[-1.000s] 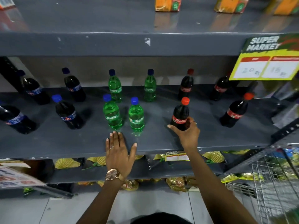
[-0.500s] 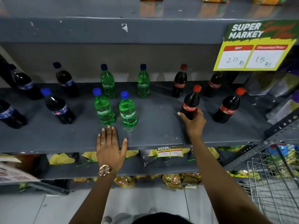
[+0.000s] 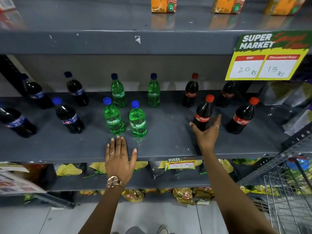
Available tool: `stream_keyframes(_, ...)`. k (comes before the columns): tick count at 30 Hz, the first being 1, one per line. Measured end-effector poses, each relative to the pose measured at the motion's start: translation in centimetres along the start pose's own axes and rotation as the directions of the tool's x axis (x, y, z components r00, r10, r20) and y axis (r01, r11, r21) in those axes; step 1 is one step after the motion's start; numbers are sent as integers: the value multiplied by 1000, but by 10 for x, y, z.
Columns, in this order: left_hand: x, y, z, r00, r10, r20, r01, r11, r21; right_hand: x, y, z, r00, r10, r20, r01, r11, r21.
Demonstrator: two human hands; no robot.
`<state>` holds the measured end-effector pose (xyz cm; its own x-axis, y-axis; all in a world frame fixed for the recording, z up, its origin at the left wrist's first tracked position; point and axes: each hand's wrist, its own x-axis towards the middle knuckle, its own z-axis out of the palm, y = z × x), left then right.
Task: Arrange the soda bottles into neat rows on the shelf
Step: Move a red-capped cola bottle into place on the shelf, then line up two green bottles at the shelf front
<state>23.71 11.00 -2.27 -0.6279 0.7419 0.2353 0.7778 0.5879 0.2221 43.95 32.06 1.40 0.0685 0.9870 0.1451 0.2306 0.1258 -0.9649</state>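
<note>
The near Coca-Cola bottle (image 3: 203,114) stands right of centre on the shelf (image 3: 165,142). It looks full and weighty, with slick plastic, so I'd grip the lower body. My right hand (image 3: 206,132) cups its base, fingers spread, loosely touching. My left hand (image 3: 119,156) lies flat, empty, on the shelf's near edge.

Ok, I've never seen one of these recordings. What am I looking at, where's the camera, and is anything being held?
No machine here: a person's two bare hands, filmed by one wide-angle camera on their head, looking down at a grey shelf. On it stand Pepsi bottles at the left, green Sprite bottles in the middle and Coca-Cola bottles at the right. The left hand lies flat on the shelf edge, holding nothing. The right hand is open around the front Coca-Cola bottle, fingers spread, not gripping it.
</note>
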Motion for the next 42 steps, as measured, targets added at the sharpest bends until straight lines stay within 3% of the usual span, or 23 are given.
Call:
stream_keyframes(2,0,0,-1,1000,3,13,-3,1000,7,-29,-5,5,984,-102,-144,104,995,5)
stream_keyframes(4,1,0,-1,1000,6,25,-7,1000,17,-68,-10,18,956,-268,-119,259,962,-87)
stream_keyframes(7,1,-2,-2,999,21,38,-22,1000,23,-103,-21,55,915,-316,251,337,940,-49)
stream_keyframes(9,2,-3,-2,999,28,46,-29,999,20,-106,-33,83,852,-207,482,219,975,32)
stream_keyframes(13,1,-6,-2,997,50,59,-52,998,21,-93,-46,118,757,-169,631,160,985,71)
stream_keyframes(17,0,-10,1,997,68,47,-70,997,24,-88,-35,121,803,-160,574,145,987,72)
stream_keyframes(21,1,-10,3,998,60,26,-60,998,-15,-79,-19,110,895,-131,427,132,991,26)
stream_keyframes(23,5,-10,-2,1000,27,-9,-28,994,-102,-71,-17,104,928,-124,351,134,991,-5)
stream_keyframes(26,20,-11,-15,985,-135,-105,92,934,-346,-60,-15,100,956,-103,274,120,992,-45)
stream_keyframes(28,36,-12,-21,955,-255,-150,153,861,-485,-56,-15,102,964,-88,249,106,993,-59)
stream_keyframes(31,60,-14,-26,937,-344,-64,244,773,-585,-53,-13,104,963,-82,258,103,992,-69)
stream_keyframes(34,76,-16,-24,936,-353,3,296,779,-552,-54,-11,103,952,-93,292,113,992,-54)
stream_keyframes(42,78,-23,-18,947,-321,-29,251,791,-558,-53,-8,102,943,-102,316,118,992,-33)
